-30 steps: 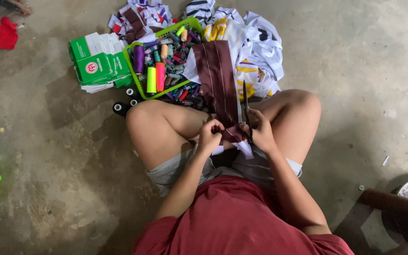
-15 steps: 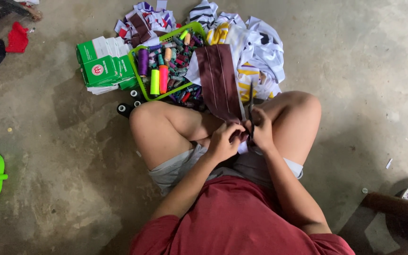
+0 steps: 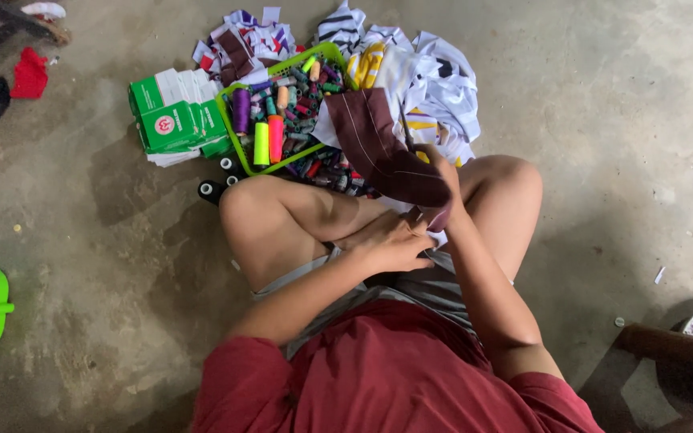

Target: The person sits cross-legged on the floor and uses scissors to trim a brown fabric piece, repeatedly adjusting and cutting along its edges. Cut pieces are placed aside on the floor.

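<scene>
On the floor, a green box [image 3: 172, 120] sits beside a green basket [image 3: 238, 148] of thread spools. The left hand [image 3: 395, 240] pinches the maroon cloth [image 3: 378, 144] over the lap; the right hand [image 3: 443, 172] grips its upper edge.

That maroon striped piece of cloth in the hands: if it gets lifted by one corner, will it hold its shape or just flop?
Probably flop: the maroon cloth already drapes and folds over the green basket and the knee. It looks thin, so likely light. Both the left hand and right hand grip it, which suggests that one pinch would leave the rest hanging.
</scene>
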